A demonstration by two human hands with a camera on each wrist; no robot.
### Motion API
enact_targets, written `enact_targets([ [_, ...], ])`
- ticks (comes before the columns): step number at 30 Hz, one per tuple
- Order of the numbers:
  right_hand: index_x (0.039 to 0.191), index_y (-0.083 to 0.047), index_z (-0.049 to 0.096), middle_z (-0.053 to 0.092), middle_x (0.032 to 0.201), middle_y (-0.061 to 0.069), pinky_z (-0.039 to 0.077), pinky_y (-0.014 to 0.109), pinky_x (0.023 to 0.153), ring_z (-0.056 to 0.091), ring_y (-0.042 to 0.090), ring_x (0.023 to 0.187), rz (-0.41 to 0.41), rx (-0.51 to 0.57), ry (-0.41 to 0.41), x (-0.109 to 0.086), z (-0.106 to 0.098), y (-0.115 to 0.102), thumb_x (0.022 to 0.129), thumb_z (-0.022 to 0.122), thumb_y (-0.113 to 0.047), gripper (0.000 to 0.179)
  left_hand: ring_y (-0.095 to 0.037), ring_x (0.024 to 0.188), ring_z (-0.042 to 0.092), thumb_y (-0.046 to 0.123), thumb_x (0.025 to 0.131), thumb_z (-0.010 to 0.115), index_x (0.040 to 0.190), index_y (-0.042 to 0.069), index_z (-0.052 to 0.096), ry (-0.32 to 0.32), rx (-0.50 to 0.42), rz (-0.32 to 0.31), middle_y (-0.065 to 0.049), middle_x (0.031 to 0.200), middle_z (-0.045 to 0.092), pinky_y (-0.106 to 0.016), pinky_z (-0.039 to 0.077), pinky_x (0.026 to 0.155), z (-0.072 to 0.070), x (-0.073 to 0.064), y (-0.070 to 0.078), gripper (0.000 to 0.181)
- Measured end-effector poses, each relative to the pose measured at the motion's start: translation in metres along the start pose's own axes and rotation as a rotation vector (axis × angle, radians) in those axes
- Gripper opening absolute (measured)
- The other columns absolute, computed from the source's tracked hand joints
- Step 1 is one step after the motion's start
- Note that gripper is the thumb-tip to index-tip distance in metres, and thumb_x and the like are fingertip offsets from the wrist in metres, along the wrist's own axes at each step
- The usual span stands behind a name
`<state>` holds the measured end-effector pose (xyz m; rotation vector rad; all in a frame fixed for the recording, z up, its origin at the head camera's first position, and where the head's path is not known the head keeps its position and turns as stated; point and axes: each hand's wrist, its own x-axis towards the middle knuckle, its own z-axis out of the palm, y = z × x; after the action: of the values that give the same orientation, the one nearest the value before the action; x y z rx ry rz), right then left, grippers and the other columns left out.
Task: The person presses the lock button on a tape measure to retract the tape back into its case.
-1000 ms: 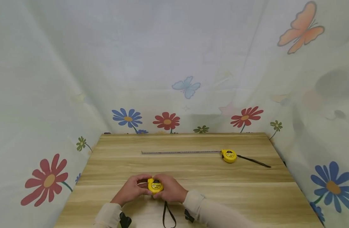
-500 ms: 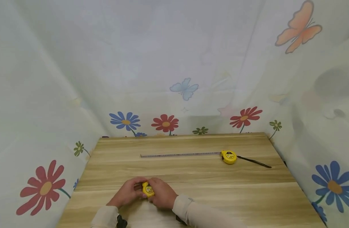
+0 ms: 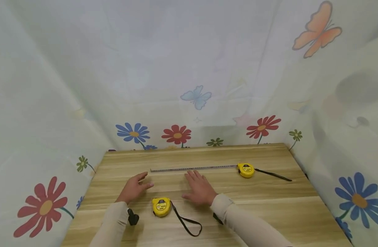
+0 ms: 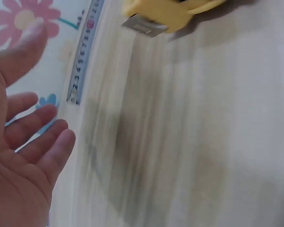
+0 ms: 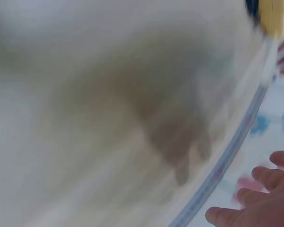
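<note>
A yellow tape measure [image 3: 161,207] with a black wrist strap [image 3: 189,223] lies near the front of the table, between my hands and touched by neither. To its upper left is my left hand [image 3: 134,188], fingers spread and loosely bent, holding nothing. My right hand [image 3: 200,188] is over the table to the right, fingers stretched toward the drawn-out blade [image 3: 193,168] of a second yellow tape measure [image 3: 246,170]. That blade runs left across the back of the table. In the left wrist view, the first tape measure [image 4: 161,14] shows its metal end hook.
The wood-grain table [image 3: 269,212] meets a pale curtain [image 3: 145,68] printed with flowers and butterflies at the back and sides. The second tape measure's black strap [image 3: 273,174] trails right. Dark wrist mounts [image 3: 133,217] sit below the cuffs.
Both hands have let go of the front tape measure, which now lies on the table with its strap to the right. The hands have moved apart and farther forward.
</note>
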<state>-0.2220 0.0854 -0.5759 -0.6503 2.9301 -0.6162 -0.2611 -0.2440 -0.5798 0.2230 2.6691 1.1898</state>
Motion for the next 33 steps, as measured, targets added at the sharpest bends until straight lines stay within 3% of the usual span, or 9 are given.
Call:
enact_targets([
  [6,0.159,-0.005,0.039,0.035,0.168,0.018,0.024,0.072,0.124,0.027,0.045,0.158,0.135,-0.025,0.080,-0.004,-0.036,0.071,0.096,0.073,-0.046,0.082,-0.051,0.141,0.050,0.031,0.101,0.070,0.158,-0.006,0.035,0.037,0.071,-0.046,-0.031,0.159,0.043,-0.062,0.044,0.115,-0.004,0.022,-0.007,0.076],
  [10,0.157,-0.001,0.040,0.037,0.165,0.023,0.024,0.075,0.121,0.027,0.048,0.156,0.232,-0.068,0.129,-0.017,-0.056,0.125,0.095,0.074,-0.042,0.082,-0.052,0.147,0.042,0.025,0.101,0.068,0.157,-0.009,0.034,0.037,0.081,-0.052,-0.033,0.160,0.040,-0.064,0.036,0.121,0.000,0.037,-0.010,0.074],
  [15,0.156,0.002,0.040,0.039,0.161,0.028,0.028,0.077,0.117,0.030,0.053,0.152,0.274,-0.098,0.130,-0.036,-0.068,0.174,0.094,0.074,-0.038,0.082,-0.052,0.151,0.034,0.016,0.101,0.065,0.158,-0.010,0.032,0.024,0.066,-0.061,-0.031,0.161,0.037,-0.063,0.030,0.124,0.008,0.051,-0.007,0.070],
  [19,0.152,0.006,0.044,0.046,0.154,0.032,0.035,0.071,0.117,0.039,0.055,0.145,0.248,-0.082,0.107,-0.046,-0.075,0.192,0.093,0.075,-0.029,0.075,-0.052,0.148,0.039,0.011,0.100,0.067,0.157,-0.010,0.036,0.044,0.082,-0.032,-0.031,0.158,0.044,-0.064,0.035,0.121,0.016,0.056,-0.002,0.068],
  [25,0.145,0.010,0.051,0.058,0.142,0.032,0.047,0.062,0.111,0.058,0.048,0.129,0.270,-0.061,0.057,-0.051,-0.075,0.201,0.092,0.078,-0.019,0.066,-0.051,0.147,0.042,0.011,0.099,0.067,0.156,-0.006,0.040,0.093,0.092,-0.047,-0.028,0.157,0.048,-0.063,0.038,0.120,0.025,0.054,-0.001,0.065],
  [29,0.140,0.011,0.056,0.063,0.136,0.029,0.051,0.058,0.108,0.063,0.044,0.122,0.273,-0.076,0.072,-0.052,-0.078,0.204,0.089,0.083,-0.016,0.064,-0.049,0.148,0.040,0.006,0.098,0.066,0.155,-0.007,0.041,0.118,0.028,-0.042,-0.027,0.158,0.046,-0.063,0.037,0.120,0.027,0.055,-0.003,0.064],
  [33,0.138,0.011,0.057,0.066,0.129,0.027,0.054,0.056,0.101,0.066,0.039,0.113,0.260,-0.078,0.063,-0.053,-0.082,0.205,0.088,0.084,-0.017,0.064,-0.047,0.144,0.047,0.004,0.098,0.067,0.155,-0.006,0.042,0.130,-0.029,-0.042,-0.027,0.157,0.047,-0.059,0.046,0.114,0.027,0.055,-0.003,0.063],
])
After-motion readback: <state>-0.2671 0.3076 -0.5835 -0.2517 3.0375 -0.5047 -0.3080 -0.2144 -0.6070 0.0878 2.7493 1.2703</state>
